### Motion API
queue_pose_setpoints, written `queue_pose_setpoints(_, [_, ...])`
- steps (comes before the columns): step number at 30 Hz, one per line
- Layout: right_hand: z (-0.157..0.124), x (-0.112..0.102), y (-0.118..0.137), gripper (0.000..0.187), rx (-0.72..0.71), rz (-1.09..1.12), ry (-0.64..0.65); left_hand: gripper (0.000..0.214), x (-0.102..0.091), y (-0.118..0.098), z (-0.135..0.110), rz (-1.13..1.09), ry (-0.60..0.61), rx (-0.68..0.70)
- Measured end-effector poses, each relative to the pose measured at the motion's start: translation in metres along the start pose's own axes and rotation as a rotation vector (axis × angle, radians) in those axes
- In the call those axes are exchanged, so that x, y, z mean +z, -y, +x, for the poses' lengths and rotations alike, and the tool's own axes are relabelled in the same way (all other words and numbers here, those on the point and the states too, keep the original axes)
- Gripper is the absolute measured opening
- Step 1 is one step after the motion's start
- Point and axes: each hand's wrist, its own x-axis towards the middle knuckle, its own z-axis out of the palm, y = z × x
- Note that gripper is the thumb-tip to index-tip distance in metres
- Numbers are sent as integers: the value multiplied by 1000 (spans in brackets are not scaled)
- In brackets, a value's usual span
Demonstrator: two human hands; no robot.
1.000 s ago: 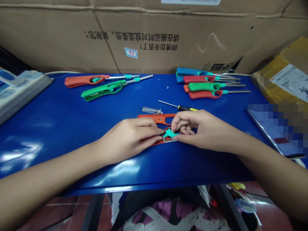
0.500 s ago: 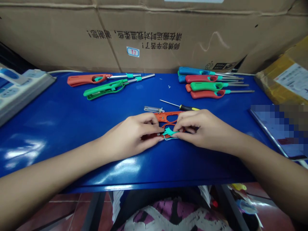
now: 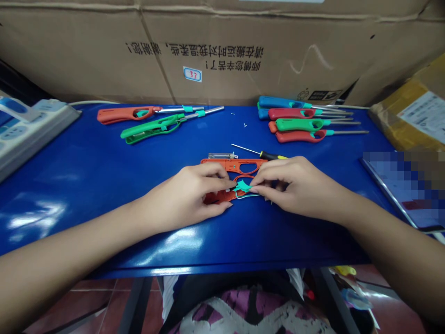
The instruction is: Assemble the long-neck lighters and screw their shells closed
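My left hand (image 3: 193,195) is closed around the orange lighter handle half (image 3: 219,196) nearest me, its thumb and fingertips along the edges. Thumb and forefinger of my right hand (image 3: 295,186) pinch a teal trigger (image 3: 242,186), which sits over that half by its finger loop. A thin white wire (image 3: 243,196) runs below the trigger. Just beyond my fingers lies the other orange handle half (image 3: 222,164), with its finger hole to the right. Behind it are a clear fuel tank (image 3: 220,156) and a screwdriver (image 3: 273,156) with a black and yellow handle.
An orange lighter (image 3: 125,114) and an opened green lighter (image 3: 149,130) lie at the back left. Several lighters (image 3: 299,124) are grouped at the back right. Tiny screws (image 3: 245,125) lie between. A power strip (image 3: 31,132), a phone (image 3: 403,195) and cardboard boxes (image 3: 215,28) border the table.
The far handle half now shows more of its left end. My right fingers and the teal trigger have shifted slightly left and up. My left fingertips have moved a little.
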Motion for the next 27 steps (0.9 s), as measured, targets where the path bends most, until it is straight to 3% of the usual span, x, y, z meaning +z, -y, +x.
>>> queue_pose_setpoints(13, [0,-2,-4,18,-80,-3,46,21,3,2,-2,-10,11,31])
queue_pose_setpoints(18, [-2,1,-6,22,-109,-106,39,20,3,2,-3,0,56,6])
queue_pose_setpoints(23, [-6,-3,-4,26,-98,-223,135,26,3,-2,-3,95,102,-26])
queue_pose_setpoints(27, [-7,-6,-3,26,-114,-313,140,30,4,-4,-4,170,105,-16])
